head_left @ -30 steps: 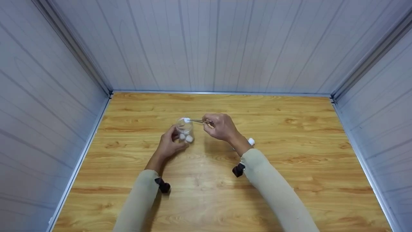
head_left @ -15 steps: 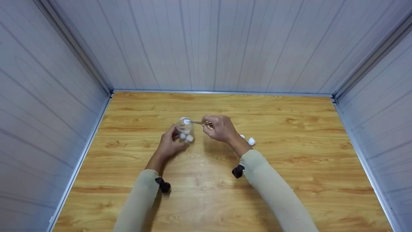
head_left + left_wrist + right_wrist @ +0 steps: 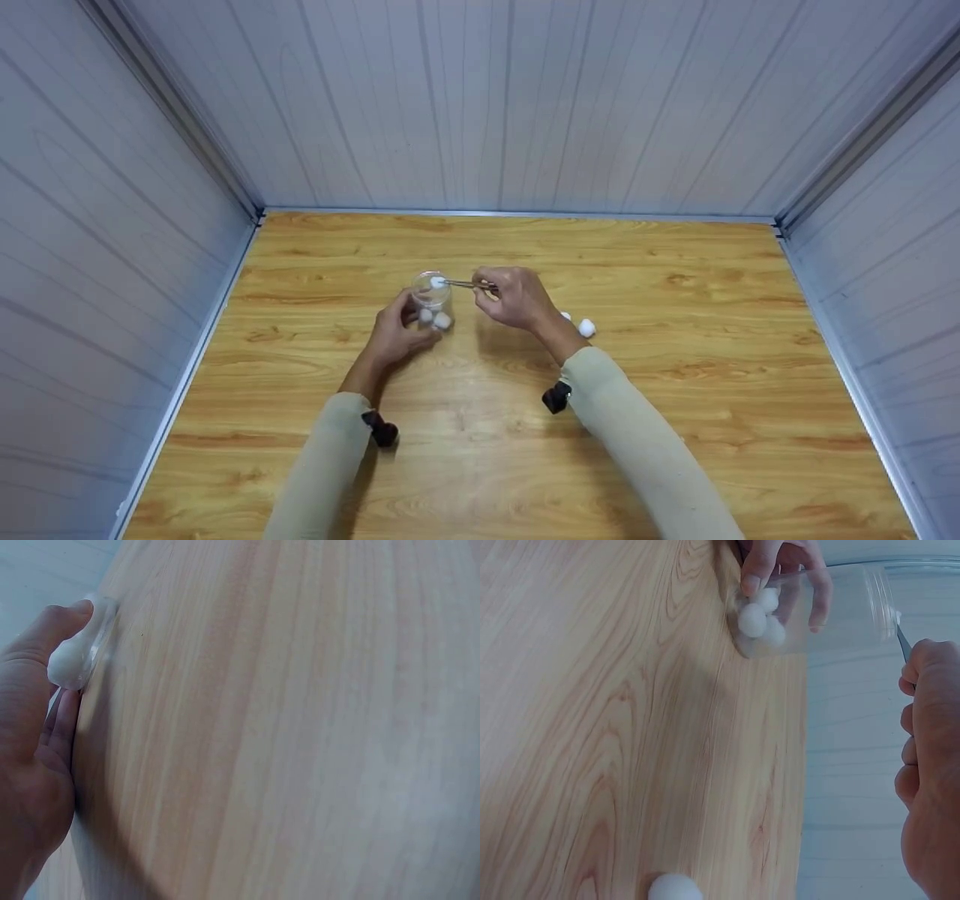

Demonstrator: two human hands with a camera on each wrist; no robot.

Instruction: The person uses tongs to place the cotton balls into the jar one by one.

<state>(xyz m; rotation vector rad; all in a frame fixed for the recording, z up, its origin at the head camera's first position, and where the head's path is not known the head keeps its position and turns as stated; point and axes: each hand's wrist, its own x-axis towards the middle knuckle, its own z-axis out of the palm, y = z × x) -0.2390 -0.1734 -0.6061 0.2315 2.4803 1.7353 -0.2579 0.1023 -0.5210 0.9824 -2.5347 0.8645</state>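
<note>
White cotton-like ball (image 3: 437,283) sits between the tips of slim metal tweezers (image 3: 461,283), right at the mouth of a clear, straight-walled plastic jar (image 3: 847,611); how far past the rim it reaches, I cannot tell. My right grip (image 3: 514,296) is closed on the tweezers, thumb and fingers pinching the shaft, tips pointing left. My left grip (image 3: 394,337) is curled round the lower part of the jar, thumb on the near side and fingers around the far side. Jar stands upright on the yellow-brown wood-grain bench (image 3: 480,465), mouth up. Three white balls (image 3: 752,620) lie clustered at its bottom, as seen in the right wrist view.

To the right, beside my right wrist: one loose white ball (image 3: 586,328) on the bench and a second ball (image 3: 565,316) next to it, partly hidden by the wrist. Pale grey-green sleeves (image 3: 322,457) cover both forearms, a small black device (image 3: 556,397) at each cuff. Light grey grooved panels (image 3: 510,105) enclose the bench at back and sides.
</note>
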